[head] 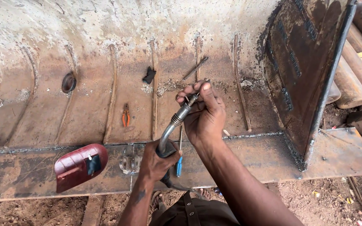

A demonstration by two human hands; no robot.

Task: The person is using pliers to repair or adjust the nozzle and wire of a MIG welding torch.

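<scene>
Down in the head view, the left hand (156, 161) was wrapped tight around the black grip of a welding torch (173, 125), whose curved, smooth metal neck rose toward the far side. The right hand (204, 113) was pinched closed on the torch's narrow tip, thumb and fingertips (206, 88) bunched over the nozzle end. Both hovered above a big rusty steel shell (105, 62), its curved surface rough, flaky and ribbed with raised weld strips. On the flat near plate lay a dark red, rounded welding mask (79, 165) to the left, and a blue-handled screwdriver (179, 161) just beside the left hand. Farther off, orange-handled pliers (125, 116) rested between two ribs, with a thin metal rod (195, 68) beyond. At right stood an upright, scorched steel plate (298, 71), with rusty cylinders (357, 71) behind it.
</scene>
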